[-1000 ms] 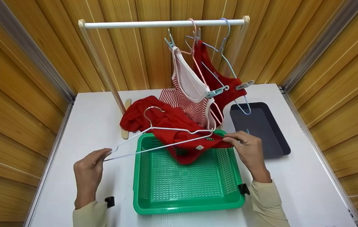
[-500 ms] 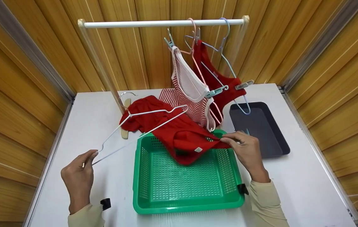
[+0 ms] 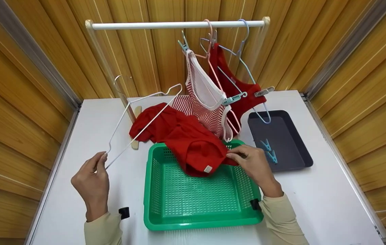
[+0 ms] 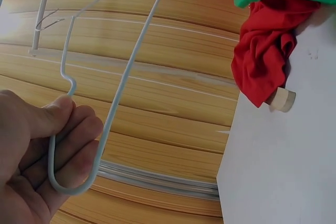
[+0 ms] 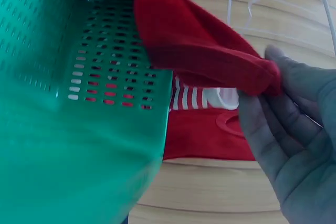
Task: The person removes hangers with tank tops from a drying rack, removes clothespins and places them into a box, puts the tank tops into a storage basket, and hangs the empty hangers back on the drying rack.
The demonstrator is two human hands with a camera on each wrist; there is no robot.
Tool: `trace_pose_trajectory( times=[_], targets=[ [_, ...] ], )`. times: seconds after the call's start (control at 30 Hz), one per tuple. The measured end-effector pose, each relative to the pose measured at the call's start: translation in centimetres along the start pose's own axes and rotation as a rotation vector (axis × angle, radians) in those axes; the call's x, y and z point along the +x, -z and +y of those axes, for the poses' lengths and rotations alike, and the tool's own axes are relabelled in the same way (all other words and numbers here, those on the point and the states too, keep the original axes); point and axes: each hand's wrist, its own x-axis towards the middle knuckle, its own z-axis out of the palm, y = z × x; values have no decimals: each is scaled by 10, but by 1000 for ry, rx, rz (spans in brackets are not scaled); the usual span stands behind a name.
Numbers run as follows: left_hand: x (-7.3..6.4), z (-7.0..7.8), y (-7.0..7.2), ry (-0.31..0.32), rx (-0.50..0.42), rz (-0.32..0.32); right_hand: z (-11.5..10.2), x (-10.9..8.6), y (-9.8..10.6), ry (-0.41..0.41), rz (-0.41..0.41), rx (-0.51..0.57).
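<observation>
- A white hanger (image 4: pixel 123 81) is pinched at one end by the left hand (image 3: pixel 92 180); it is best held steady.
- A red garment (image 3: pixel 179 132) is draped over the far rim of a green basket (image 3: pixel 203 226), partly inside.
- Its edge is pinched by the right hand (image 3: pixel 255 166); the opening should be spread wide.
- Blue pegs (image 3: pixel 273 157) are held in a grey tray (image 3: pixel 289 146).

Beige, lightly creased sleeves (image 3: pixel 283 217), a small black block (image 3: pixel 123 213) beside each cuff (image 3: pixel 101 222), and bare hands (image 3: pixel 92 185).
</observation>
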Motion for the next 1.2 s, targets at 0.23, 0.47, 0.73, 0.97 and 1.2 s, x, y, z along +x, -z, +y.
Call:
trace_pose_trajectory(
  times=[0.23,0.47,0.73,0.97,1.2],
  targets=[
    [6,17,-10,27,-59,50,-14,9,-7,-12,-126,-23],
    [11,27,-16,21,-83,76,-27,21,-17,-49,-229,-21],
    [16,32,-20,-34,-56,96,-26,37,-43,126,-82,-14],
    [18,33,-22,-58,-48,120,-11,50,-72,112,-117,-31],
    [24,38,-28,-50,-56,141,0,57,-90,73,-178,-64]
  ],
)
